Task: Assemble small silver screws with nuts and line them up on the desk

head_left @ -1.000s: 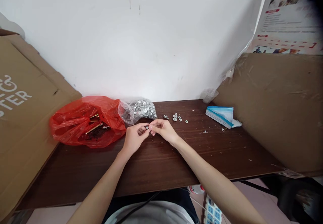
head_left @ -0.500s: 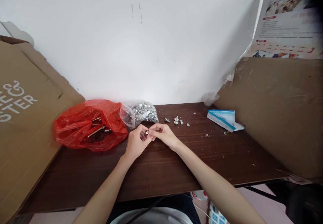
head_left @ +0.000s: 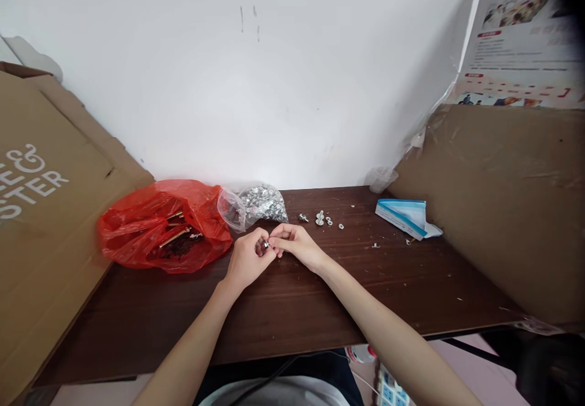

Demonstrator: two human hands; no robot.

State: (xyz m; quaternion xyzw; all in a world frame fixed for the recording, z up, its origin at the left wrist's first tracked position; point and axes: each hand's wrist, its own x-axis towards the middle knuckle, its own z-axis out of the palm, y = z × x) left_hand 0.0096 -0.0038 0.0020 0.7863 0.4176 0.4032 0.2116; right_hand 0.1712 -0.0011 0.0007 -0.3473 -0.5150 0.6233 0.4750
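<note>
Both hands — left (head_left: 247,259), right (head_left: 295,244) — pinched one small screw (head_left: 265,245), fingertips closed. It seemed light, stiff, slippery; hold the head. Bag (head_left: 258,202) at 12 o'clock.

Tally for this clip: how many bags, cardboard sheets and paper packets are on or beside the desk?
Plastic bags: 2, a red plastic bag and a clear plastic bag of silver hardware
Brown cardboard sheets: 2
Blue-and-white paper packet: 1
Total: 5

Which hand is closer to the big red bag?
Left. The left hand is just right of the red bag, with a small gap of table between them. The right hand is farther right, beyond the left hand, fingertips meeting it over a small metal piece.
</note>
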